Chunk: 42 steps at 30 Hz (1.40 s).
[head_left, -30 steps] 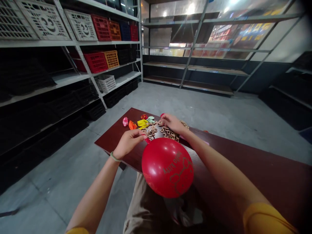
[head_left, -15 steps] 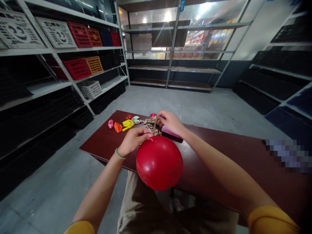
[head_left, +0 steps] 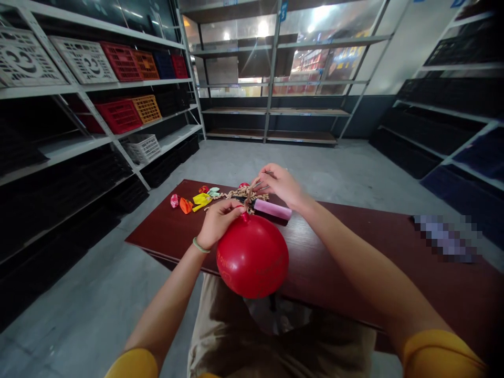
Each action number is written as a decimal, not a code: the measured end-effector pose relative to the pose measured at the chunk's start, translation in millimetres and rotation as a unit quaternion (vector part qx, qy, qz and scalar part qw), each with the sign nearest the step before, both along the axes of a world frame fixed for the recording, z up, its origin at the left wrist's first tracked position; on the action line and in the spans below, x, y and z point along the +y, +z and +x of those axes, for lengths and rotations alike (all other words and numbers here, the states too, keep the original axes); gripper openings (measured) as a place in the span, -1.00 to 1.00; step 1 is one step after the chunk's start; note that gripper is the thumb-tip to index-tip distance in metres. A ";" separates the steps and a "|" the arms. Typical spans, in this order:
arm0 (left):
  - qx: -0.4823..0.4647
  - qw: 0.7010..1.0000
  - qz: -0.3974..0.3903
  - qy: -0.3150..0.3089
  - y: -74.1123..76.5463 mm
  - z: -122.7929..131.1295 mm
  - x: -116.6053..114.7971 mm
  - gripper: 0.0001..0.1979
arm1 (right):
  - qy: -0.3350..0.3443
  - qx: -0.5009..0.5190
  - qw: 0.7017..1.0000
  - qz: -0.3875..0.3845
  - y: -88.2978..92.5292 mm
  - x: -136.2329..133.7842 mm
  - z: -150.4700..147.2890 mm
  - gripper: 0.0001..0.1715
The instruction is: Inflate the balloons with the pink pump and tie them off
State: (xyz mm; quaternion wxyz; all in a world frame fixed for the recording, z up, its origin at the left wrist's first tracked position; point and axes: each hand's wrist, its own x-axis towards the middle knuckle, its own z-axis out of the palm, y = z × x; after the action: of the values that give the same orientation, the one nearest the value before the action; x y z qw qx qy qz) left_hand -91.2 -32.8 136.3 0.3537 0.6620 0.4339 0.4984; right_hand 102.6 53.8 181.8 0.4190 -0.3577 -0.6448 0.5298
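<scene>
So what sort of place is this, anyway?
It looks like a storeroom or warehouse: a white metal rack holds slotted plastic crates, more shelving spans the far side, and the floor is plain grey.

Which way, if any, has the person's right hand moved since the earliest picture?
Yes. Judged against the yellow piece lying on the table, the right hand is now farther right and slightly higher in view.

I see a glossy, smooth, rubbery skin on the red balloon (head_left: 252,257) and a dark, wood-like tabletop (head_left: 161,226) with a soft sheen. The beige cord (head_left: 226,195) looks matt and knobbly to me, the pink cylinder (head_left: 273,209) smooth. I also make out painted-metal shelving (head_left: 177,137), plastic crates (head_left: 120,116) and matt cloth trousers (head_left: 212,325).
</scene>
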 end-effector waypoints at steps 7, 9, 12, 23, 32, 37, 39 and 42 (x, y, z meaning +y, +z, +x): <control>0.006 0.992 0.106 0.061 -4.5 19.6 17.2 -0.83 | 0.021 0.015 1.000 0.010 17.7 -21.6 10.8 -0.89; 0.001 0.994 0.103 0.035 -2.3 24.6 20.6 -0.82 | 0.021 0.016 1.000 0.010 18.9 -25.5 13.0 -0.87; 0.002 0.997 0.075 -0.026 -0.3 30.7 25.0 -0.77 | 0.009 0.011 1.000 0.013 18.4 -29.9 17.5 -0.84; 0.008 0.998 -0.036 -0.059 -2.8 31.1 41.7 -0.73 | -0.116 -0.229 0.950 0.180 7.1 -43.7 43.0 -0.90; -0.025 0.990 -0.133 -0.029 2.5 35.1 41.5 -0.75 | -0.140 -0.301 0.912 0.240 -5.4 -58.8 46.9 -0.87; -0.104 0.981 -0.163 -0.007 -1.6 40.3 43.7 -0.79 | -0.162 -0.312 0.867 0.353 -13.0 -81.5 31.9 -0.79; -0.118 0.980 -0.158 -0.011 -3.3 42.0 46.6 -0.77 | -0.148 -0.362 0.831 0.396 -16.0 -90.0 20.3 -0.81; -0.154 0.976 -0.151 -0.031 -3.8 44.0 50.9 -0.76 | -0.138 -0.441 0.769 0.442 -22.0 -93.1 3.3 -0.82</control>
State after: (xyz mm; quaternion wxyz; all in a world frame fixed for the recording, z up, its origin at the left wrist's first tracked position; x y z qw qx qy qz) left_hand -47.2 18.0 132.5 0.5273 0.5295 0.4235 0.5121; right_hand 105.9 -39.3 159.8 0.2687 -0.4120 -0.8656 -0.0933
